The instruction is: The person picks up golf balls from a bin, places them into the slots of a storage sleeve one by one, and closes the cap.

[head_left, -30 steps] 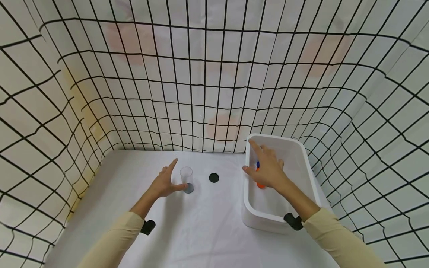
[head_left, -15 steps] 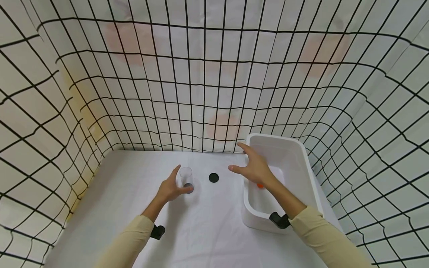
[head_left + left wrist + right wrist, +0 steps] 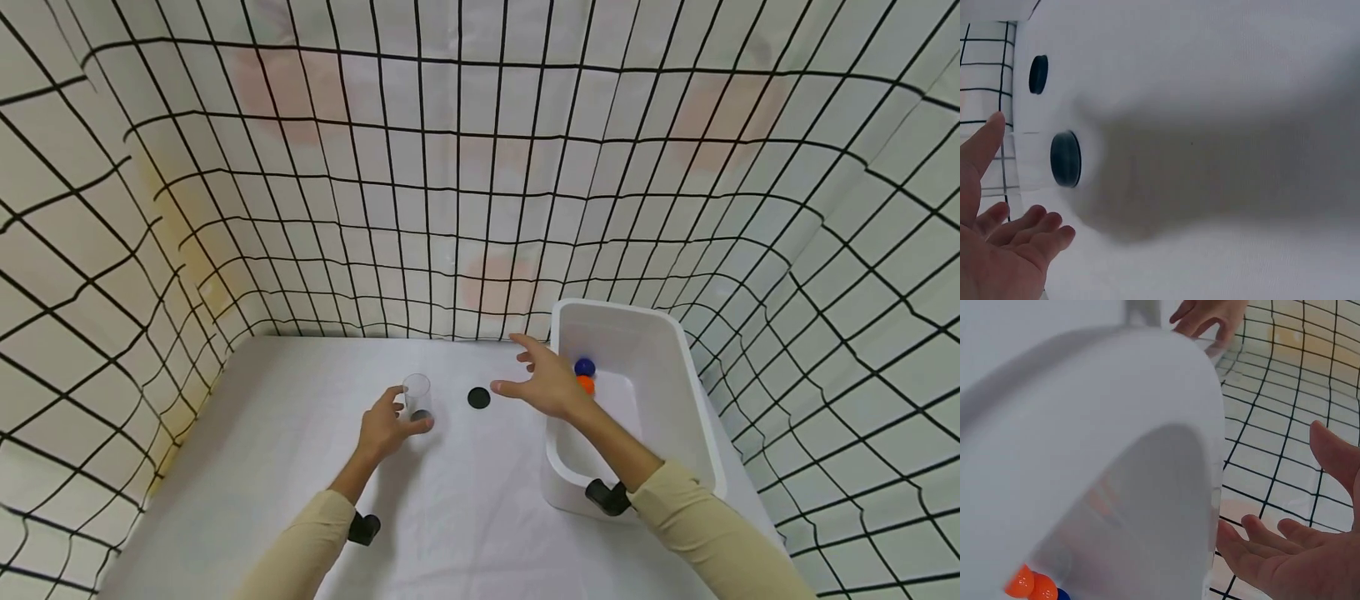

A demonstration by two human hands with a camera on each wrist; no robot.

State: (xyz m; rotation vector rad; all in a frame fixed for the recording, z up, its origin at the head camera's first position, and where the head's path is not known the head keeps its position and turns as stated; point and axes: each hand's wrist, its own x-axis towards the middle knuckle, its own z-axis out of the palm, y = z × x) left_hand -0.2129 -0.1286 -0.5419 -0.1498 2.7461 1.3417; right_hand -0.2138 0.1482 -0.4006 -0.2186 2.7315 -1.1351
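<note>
A clear cup point(image 3: 417, 390) stands on the white cloth, with a dark disc point(image 3: 1065, 159) at its base. My left hand point(image 3: 384, 423) is beside it, thumb and fingers spread around its near left side; whether they touch it I cannot tell. In the left wrist view the cup's clear wall is hard to make out. My right hand point(image 3: 551, 383) hovers at the left rim of a white bin point(image 3: 693, 392), fingers loosely spread and holding nothing. A flat black disc point(image 3: 478, 397) lies between the two hands.
Inside the bin lie a blue ball point(image 3: 585, 367) and orange balls point(image 3: 1043, 588); my right arm hides part of its inside. Black netting point(image 3: 450, 196) rises around the back and sides of the table point(image 3: 465, 517).
My right hand has moved left from above the bin to its left rim, uncovering the balls. My left hand has moved right, closer to the cup, its fingers drawing in.
</note>
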